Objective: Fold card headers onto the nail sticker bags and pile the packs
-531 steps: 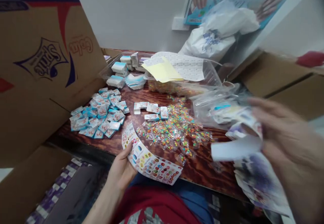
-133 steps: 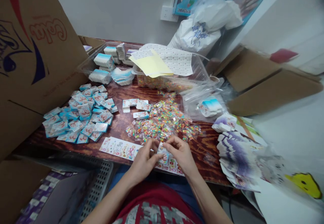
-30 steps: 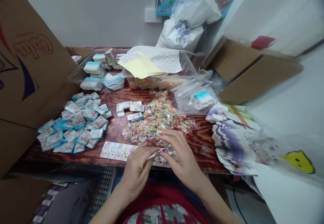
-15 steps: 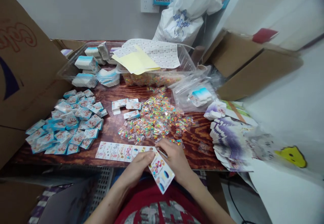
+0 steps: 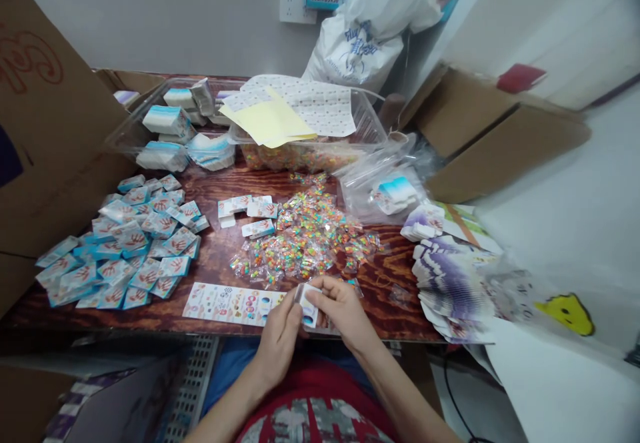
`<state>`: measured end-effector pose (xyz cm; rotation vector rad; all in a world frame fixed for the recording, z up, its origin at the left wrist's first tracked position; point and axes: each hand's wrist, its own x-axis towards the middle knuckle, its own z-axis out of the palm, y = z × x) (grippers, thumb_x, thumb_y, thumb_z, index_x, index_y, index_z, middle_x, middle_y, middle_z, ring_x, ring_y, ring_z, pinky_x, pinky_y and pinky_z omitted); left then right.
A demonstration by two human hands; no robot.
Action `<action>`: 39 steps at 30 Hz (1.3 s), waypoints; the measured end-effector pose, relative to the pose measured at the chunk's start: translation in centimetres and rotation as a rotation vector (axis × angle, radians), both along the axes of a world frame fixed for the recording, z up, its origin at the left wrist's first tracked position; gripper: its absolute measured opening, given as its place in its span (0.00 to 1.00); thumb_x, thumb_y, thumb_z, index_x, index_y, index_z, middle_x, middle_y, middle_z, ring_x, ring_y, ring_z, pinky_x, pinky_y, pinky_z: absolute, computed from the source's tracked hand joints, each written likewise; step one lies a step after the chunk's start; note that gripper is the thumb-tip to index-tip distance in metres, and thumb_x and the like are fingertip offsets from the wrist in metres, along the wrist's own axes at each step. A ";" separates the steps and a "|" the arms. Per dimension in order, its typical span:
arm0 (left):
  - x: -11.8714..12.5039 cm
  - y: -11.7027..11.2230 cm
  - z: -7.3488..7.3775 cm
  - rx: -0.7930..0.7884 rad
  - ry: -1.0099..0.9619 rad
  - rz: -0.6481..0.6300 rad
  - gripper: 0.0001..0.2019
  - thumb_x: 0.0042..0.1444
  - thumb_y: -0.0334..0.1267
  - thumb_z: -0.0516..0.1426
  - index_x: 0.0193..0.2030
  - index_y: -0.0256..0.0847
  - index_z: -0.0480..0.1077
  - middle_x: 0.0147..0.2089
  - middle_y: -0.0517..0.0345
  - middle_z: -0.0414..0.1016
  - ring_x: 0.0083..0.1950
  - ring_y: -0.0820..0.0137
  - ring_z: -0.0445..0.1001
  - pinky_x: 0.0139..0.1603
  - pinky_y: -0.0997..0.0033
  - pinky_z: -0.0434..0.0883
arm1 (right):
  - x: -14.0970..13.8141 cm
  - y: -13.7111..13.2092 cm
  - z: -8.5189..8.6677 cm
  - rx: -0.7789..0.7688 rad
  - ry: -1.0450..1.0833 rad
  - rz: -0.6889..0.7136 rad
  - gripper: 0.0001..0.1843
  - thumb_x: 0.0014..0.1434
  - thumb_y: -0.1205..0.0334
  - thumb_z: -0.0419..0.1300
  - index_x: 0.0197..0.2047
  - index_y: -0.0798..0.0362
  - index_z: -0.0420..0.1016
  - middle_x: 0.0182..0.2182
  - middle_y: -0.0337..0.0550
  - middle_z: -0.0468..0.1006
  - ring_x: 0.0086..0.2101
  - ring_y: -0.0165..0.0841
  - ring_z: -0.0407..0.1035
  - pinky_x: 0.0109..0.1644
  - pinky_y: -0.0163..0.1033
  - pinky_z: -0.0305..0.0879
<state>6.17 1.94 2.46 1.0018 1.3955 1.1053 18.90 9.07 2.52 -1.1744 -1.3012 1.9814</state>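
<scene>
My left hand (image 5: 281,336) and my right hand (image 5: 341,309) meet at the table's front edge, both pinching a small folded sticker sheet (image 5: 307,298). A long printed sticker strip (image 5: 227,302) lies flat just left of them. Behind my hands spreads a heap of tiny clear packets with coloured bits (image 5: 305,241). A few small white and blue cartons (image 5: 247,211) lie beyond that heap.
A pile of small blue cartons (image 5: 127,243) covers the left of the wooden table (image 5: 395,276). Clear tubs (image 5: 150,133) with carton stacks and paper sheets (image 5: 295,106) stand at the back. Purple printed cards (image 5: 450,283) fan out at right. Cardboard boxes (image 5: 490,129) flank both sides.
Half a second ago the sticker sheet hung unfolded below the table edge between my hands; now it is folded small and held up over the edge.
</scene>
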 end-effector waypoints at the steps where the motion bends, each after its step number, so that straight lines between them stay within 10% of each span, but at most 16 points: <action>1: 0.1 0.0 -0.1 -0.039 -0.055 -0.016 0.21 0.64 0.53 0.48 0.49 0.38 0.70 0.34 0.57 0.75 0.30 0.69 0.72 0.33 0.71 0.71 | -0.1 0.3 -0.2 0.017 -0.007 0.015 0.20 0.51 0.44 0.65 0.31 0.54 0.71 0.17 0.32 0.69 0.15 0.24 0.60 0.19 0.29 0.57; 4: 0.0 0.2 -0.9 -0.129 -0.149 -0.040 0.21 0.61 0.56 0.51 0.40 0.38 0.68 0.29 0.59 0.73 0.25 0.71 0.71 0.25 0.73 0.70 | 0.4 1.5 -0.6 0.133 -0.084 0.112 0.20 0.56 0.43 0.60 0.29 0.53 0.72 0.18 0.35 0.70 0.17 0.27 0.63 0.21 0.32 0.59; 11: -0.6 1.0 -1.7 -0.169 -0.158 0.004 0.21 0.58 0.59 0.52 0.35 0.39 0.65 0.26 0.60 0.73 0.22 0.72 0.71 0.23 0.74 0.69 | 2.1 5.0 -3.2 0.798 -0.734 -0.173 0.07 0.56 0.57 0.59 0.35 0.51 0.71 0.34 0.42 0.73 0.32 0.36 0.68 0.36 0.38 0.61; 16: -1.1 1.4 -0.8 -0.181 -0.199 0.017 0.20 0.57 0.57 0.54 0.33 0.39 0.64 0.24 0.62 0.70 0.22 0.73 0.69 0.23 0.75 0.68 | 2.7 5.8 -4.8 0.650 -0.530 -0.185 0.13 0.55 0.54 0.59 0.24 0.51 0.64 0.23 0.36 0.67 0.24 0.31 0.61 0.31 0.36 0.56; 23: -1.0 1.9 -0.8 -0.241 -0.230 0.002 0.18 0.56 0.54 0.55 0.30 0.40 0.62 0.22 0.66 0.65 0.18 0.77 0.63 0.18 0.79 0.60 | 3.3 4.3 -0.5 0.226 -0.162 -0.111 0.15 0.55 0.49 0.61 0.29 0.51 0.66 0.21 0.34 0.67 0.21 0.29 0.59 0.25 0.34 0.55; 32: -1.8 1.2 -0.8 -0.161 -0.172 -0.168 0.16 0.62 0.53 0.51 0.41 0.40 0.63 0.26 0.65 0.64 0.23 0.76 0.64 0.21 0.79 0.62 | -0.2 1.5 0.2 0.652 -0.302 0.101 0.10 0.58 0.64 0.57 0.25 0.52 0.65 0.32 0.41 0.67 0.37 0.36 0.64 0.42 0.39 0.60; 39: -2.3 1.6 -1.1 -0.184 -0.120 -0.208 0.22 0.62 0.59 0.47 0.37 0.39 0.62 0.26 0.64 0.65 0.19 0.77 0.64 0.16 0.79 0.59 | -0.2 1.9 0.0 0.195 -0.013 0.169 0.12 0.53 0.54 0.65 0.37 0.50 0.71 0.30 0.37 0.72 0.30 0.33 0.67 0.35 0.36 0.63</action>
